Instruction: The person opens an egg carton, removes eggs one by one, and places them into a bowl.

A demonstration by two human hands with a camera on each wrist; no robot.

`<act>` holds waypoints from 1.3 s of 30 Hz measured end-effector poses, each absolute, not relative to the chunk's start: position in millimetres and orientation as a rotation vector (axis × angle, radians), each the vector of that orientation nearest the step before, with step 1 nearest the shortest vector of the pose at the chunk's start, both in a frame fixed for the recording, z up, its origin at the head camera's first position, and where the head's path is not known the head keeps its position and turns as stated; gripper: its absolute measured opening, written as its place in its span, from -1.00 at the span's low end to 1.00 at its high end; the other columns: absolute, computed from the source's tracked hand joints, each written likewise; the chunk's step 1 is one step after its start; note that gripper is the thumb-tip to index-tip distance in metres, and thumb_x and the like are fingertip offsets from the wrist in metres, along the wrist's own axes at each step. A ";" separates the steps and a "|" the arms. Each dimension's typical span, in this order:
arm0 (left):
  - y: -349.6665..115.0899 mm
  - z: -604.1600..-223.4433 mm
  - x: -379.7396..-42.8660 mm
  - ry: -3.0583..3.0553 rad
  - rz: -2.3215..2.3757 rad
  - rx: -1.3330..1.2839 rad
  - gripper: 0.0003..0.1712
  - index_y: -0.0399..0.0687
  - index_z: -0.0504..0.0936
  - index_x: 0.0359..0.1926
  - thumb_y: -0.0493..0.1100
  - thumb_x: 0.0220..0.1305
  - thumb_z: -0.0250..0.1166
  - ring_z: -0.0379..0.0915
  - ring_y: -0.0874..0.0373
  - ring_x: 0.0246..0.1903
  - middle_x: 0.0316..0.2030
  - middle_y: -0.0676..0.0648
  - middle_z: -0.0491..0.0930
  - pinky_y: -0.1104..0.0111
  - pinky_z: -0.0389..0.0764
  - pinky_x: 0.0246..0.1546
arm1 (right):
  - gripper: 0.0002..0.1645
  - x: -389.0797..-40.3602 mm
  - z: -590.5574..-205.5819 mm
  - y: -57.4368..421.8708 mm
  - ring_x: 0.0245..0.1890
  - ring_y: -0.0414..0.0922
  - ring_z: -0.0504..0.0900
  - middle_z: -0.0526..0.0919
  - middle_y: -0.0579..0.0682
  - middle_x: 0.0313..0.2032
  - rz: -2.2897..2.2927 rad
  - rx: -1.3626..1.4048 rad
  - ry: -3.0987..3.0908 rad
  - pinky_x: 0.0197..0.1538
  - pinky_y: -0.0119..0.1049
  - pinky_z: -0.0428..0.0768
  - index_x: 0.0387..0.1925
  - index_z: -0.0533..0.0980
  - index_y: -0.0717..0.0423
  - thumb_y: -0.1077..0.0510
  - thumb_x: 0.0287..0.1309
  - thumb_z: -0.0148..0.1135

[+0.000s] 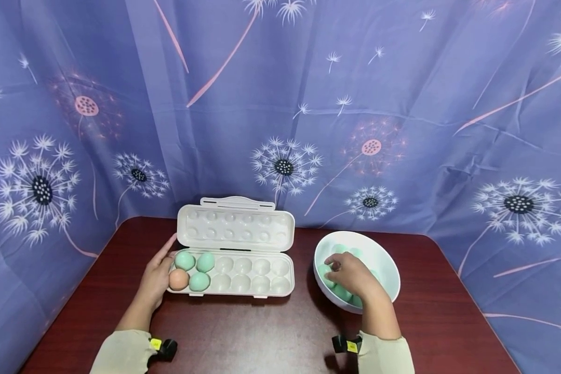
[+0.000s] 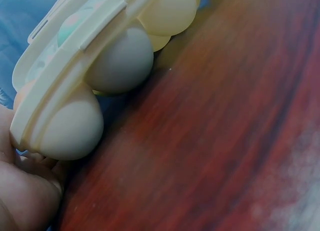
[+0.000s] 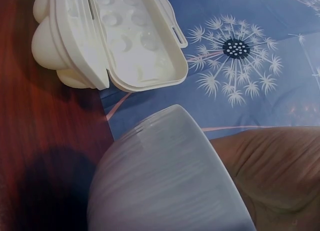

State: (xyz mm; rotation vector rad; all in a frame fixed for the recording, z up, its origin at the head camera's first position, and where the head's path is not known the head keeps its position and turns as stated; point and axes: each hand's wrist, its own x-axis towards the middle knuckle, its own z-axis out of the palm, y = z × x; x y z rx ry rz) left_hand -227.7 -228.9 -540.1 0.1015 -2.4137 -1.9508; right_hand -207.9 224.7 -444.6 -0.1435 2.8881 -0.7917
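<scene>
A cream plastic egg carton [image 1: 234, 298] lies with its lid [image 1: 236, 226] raised. Three pale green eggs, one of them this egg [image 1: 199, 282], and a brown egg [image 1: 178, 279] fill cups at its left end. My left hand [image 1: 155, 278] rests along that end, its fingers extended beside the hinge; in the left wrist view the palm [image 2: 30, 191] is beside the end cup. My right hand [image 1: 352, 272] reaches into a white bowl [image 1: 387, 259], thumb and index finger apart, fingertips right at a green egg [image 1: 326, 275]. The bowl wall hides the fingers in the right wrist view.
Several more green eggs [image 1: 342, 292] lie in the bowl. The dark red wooden table [image 1: 262, 337] has its far edge against a blue dandelion-print curtain [image 1: 280, 104]. Black wrist straps show at both cuffs.
</scene>
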 end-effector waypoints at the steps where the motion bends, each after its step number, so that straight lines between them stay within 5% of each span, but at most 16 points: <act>1: -228.9 -539.8 -227.7 -2.416 -1.948 0.101 -0.42 0.46 0.04 0.48 -0.11 0.54 -0.24 0.28 0.59 0.04 0.30 -0.23 0.37 0.74 0.28 0.00 | -0.68 -208.0 -444.1 224.7 -0.24 -0.10 0.56 0.64 0.05 -0.27 -0.787 -0.145 2.888 -0.09 -0.11 0.53 -0.14 0.65 0.09 0.16 -0.01 0.40; 17: -227.7 -536.4 -225.2 -2.381 -1.977 0.121 -0.40 0.46 0.06 0.48 -0.15 0.53 -0.22 0.32 0.54 0.03 0.26 -0.23 0.39 0.71 0.30 0.00 | -0.58 -210.2 -441.5 226.4 -0.07 0.04 0.64 0.59 0.15 -0.04 -0.880 -0.179 3.001 0.04 0.01 0.55 0.10 0.53 0.11 0.04 0.27 0.17; 26: -228.3 -538.0 -225.6 -2.404 -1.964 0.146 -0.40 0.49 0.05 0.47 -0.13 0.53 -0.21 0.28 0.54 0.04 0.29 -0.22 0.37 0.73 0.26 0.00 | -0.37 -210.2 -442.7 221.3 0.30 0.18 0.38 0.38 0.21 0.30 -0.929 -0.259 3.088 0.33 0.12 0.32 0.34 0.34 0.08 -0.01 0.29 0.17; 39: -229.0 -540.8 -228.0 -2.403 -1.966 0.126 -0.41 0.52 0.06 0.46 -0.13 0.53 -0.23 0.32 0.57 0.01 0.28 -0.22 0.39 0.71 0.31 -0.01 | -0.21 -207.5 -437.9 202.5 0.41 0.13 0.25 0.22 0.12 0.43 -1.058 -0.343 3.091 0.38 0.14 0.27 0.46 0.17 -0.05 -0.09 0.28 0.19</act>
